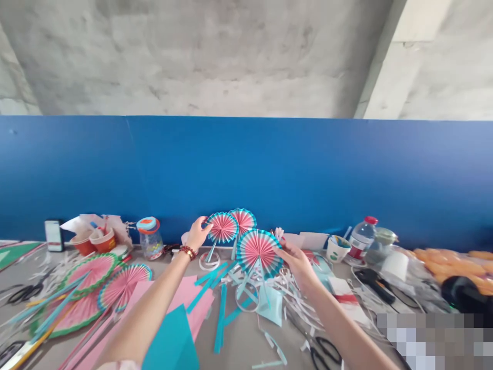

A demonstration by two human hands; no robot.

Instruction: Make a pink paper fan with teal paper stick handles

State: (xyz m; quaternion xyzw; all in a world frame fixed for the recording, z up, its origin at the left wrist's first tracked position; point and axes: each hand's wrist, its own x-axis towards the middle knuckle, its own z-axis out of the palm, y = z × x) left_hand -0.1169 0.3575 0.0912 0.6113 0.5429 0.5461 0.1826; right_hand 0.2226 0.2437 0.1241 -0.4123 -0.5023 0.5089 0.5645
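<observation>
My left hand (pixel 197 235), with a beaded bracelet at the wrist, pinches the left edge of a small round pleated paper fan (pixel 222 227), pink and white with a teal rim. Closed on the right edge of a larger paper fan (pixel 259 253) is my right hand (pixel 296 258). This fan is nearer to me, with pale teal handle strips hanging below it. A third paper fan (pixel 245 221) stands behind the two against the blue panel, partly covered. Below lie teal paper strips (pixel 221 318), a roll of white tape (pixel 246 299) and a light teal packet (pixel 270 303).
Larger watermelon-like fans (pixel 90 275), pink sheets (pixel 188 293) and a teal sheet (pixel 173 341) lie at left. A clear jar (pixel 150 239) stands behind. Scissors (pixel 325 352), white paper scraps, a cup (pixel 338 250) and a bottle (pixel 362 239) are at right. A blue panel (pixel 246 164) rises behind.
</observation>
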